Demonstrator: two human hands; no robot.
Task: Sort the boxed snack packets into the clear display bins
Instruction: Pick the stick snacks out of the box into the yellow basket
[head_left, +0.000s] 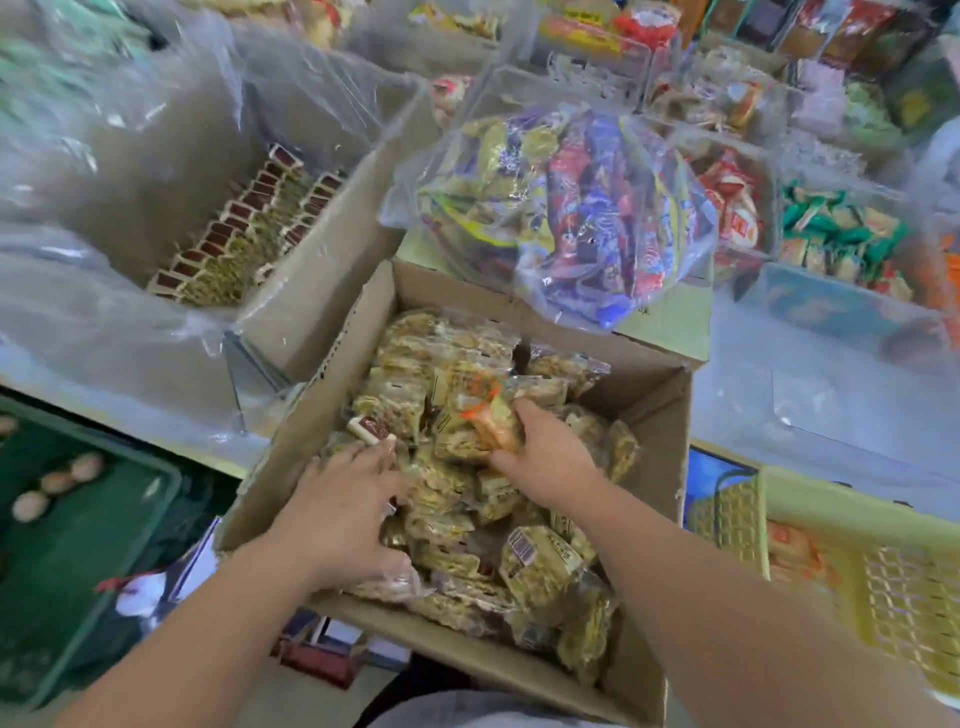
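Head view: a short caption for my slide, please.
Left hand and right hand reach into a cardboard box of snack packets.
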